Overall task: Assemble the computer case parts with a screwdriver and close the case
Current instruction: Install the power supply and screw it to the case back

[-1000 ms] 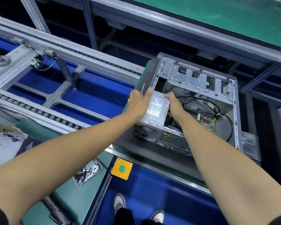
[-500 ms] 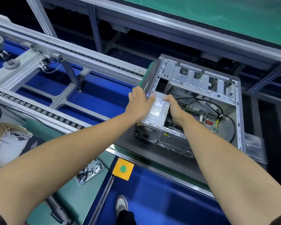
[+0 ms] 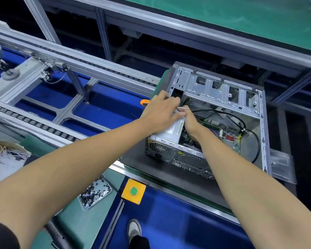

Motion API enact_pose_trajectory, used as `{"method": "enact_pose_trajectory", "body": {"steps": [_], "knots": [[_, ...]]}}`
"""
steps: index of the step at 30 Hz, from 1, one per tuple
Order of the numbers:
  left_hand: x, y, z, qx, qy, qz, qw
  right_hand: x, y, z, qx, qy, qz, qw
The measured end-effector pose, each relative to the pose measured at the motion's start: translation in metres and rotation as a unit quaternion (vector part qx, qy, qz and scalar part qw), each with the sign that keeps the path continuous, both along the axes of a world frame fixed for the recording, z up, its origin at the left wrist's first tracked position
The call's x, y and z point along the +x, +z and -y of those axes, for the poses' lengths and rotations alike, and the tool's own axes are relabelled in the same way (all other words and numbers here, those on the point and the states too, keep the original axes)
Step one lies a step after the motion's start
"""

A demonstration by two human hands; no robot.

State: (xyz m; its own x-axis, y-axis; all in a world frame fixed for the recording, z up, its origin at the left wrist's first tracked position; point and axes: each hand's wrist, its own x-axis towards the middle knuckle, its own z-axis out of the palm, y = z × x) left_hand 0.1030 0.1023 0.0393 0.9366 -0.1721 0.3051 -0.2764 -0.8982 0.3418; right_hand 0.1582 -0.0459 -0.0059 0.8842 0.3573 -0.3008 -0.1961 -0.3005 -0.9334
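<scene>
Open silver computer case (image 3: 223, 97) lying on its side on a dark mat, open side up. Grey power box (image 3: 171, 131) in the near left corner. Green board (image 3: 226, 139) and black wires (image 3: 241, 121) inside. Screwdriver with orange handle (image 3: 144, 102) at the left edge, thin metal tip pointing right into the case.

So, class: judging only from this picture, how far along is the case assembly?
Done: the power supply and board sit inside the computer case.
In hand: the left hand holds the screwdriver; the right hand reaches in beside the supply.
Left: the case is open, no side panel fitted.
</scene>
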Motion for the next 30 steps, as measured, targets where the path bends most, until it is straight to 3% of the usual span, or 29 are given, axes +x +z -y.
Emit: {"method": "enact_pose_trajectory", "body": {"steps": [11, 17, 19, 21, 25, 30], "knots": [[0.014, 0.002, 0.007, 0.002, 0.034, -0.004, 0.999, -0.001, -0.001, 0.004, -0.073, 0.02, -0.05, 0.996], [0.01, 0.012, 0.006, 0.077, -0.024, 0.062, 0.995, -0.015, 0.03, 0.005, -0.028, -0.08, 0.047, 0.995], [0.01, 0.028, 0.019, -0.004, 0.002, 0.085, 0.996, -0.016, 0.048, 0.016, 0.042, -0.084, 0.075, 0.993], [0.019, 0.055, 0.045, -0.168, 0.02, 0.062, 0.984, -0.015, 0.064, 0.033, 0.084, -0.044, 0.115, 0.989], [0.04, 0.108, 0.118, -0.338, -0.093, -0.033, 0.936, -0.012, 0.096, 0.082, 0.13, -0.042, 0.15, 0.979], [0.058, 0.129, 0.221, -0.516, -0.092, -0.09, 0.847, 0.002, 0.119, 0.182, 0.049, -0.16, 0.217, 0.962]]}}
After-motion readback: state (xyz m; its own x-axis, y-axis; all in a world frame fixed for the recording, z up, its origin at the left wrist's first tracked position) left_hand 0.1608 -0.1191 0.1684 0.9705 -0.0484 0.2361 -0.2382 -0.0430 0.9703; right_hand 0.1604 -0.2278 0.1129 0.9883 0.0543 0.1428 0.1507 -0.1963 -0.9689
